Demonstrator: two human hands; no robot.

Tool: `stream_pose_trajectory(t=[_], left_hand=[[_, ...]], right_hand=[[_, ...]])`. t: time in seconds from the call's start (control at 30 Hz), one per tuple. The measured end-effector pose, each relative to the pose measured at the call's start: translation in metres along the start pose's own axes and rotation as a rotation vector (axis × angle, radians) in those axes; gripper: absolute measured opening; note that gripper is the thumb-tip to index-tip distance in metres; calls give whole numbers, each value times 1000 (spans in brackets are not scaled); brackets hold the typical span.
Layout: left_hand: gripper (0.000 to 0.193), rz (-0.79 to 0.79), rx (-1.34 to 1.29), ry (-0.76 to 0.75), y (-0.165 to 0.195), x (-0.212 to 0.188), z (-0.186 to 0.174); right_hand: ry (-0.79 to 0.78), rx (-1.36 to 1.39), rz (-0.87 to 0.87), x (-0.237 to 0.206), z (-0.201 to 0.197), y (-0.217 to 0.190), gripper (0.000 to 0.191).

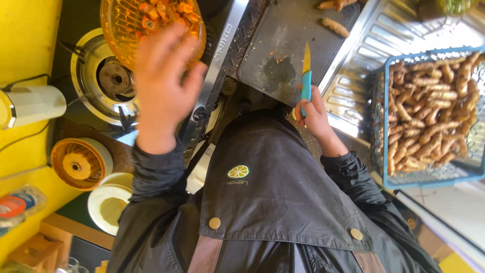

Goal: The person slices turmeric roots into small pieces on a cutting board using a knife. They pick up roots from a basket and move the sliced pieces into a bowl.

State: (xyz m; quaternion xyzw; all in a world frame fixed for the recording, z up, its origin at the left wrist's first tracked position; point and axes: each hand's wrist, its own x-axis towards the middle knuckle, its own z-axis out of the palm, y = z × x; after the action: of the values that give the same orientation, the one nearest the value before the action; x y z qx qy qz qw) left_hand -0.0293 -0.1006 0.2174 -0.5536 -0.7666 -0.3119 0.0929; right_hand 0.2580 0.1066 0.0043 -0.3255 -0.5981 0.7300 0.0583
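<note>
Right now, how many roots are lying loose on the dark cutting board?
2 that I can see: one root near the board's right edge, another root at the top edge, cut off by the frame, so more may be hidden.

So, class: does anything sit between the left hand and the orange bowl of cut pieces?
Nothing visible. The left hand is spread right at the bowl, overlapping its near rim. The right hand holds a knife apart, over the board.

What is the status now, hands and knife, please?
Left hand open at orange bowl of cut pieces. Right hand grips teal knife, upright over cutting board. Nothing in the way.
</note>
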Motion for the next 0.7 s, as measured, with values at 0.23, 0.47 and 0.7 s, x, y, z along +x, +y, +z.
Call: stream_pose_trajectory(t=[0.23, 0.47, 0.7], left_hand=[[36, 193, -435, -280, 11, -8, 114], [33, 280, -374, -430, -1, 31, 239], [45, 440, -211, -271, 28, 85, 297]], right_hand=[[183, -109, -217, -13, 5, 27, 36], [371, -1, -304, -11, 13, 54, 42], [298, -72, -331, -11, 13, 49, 40]])
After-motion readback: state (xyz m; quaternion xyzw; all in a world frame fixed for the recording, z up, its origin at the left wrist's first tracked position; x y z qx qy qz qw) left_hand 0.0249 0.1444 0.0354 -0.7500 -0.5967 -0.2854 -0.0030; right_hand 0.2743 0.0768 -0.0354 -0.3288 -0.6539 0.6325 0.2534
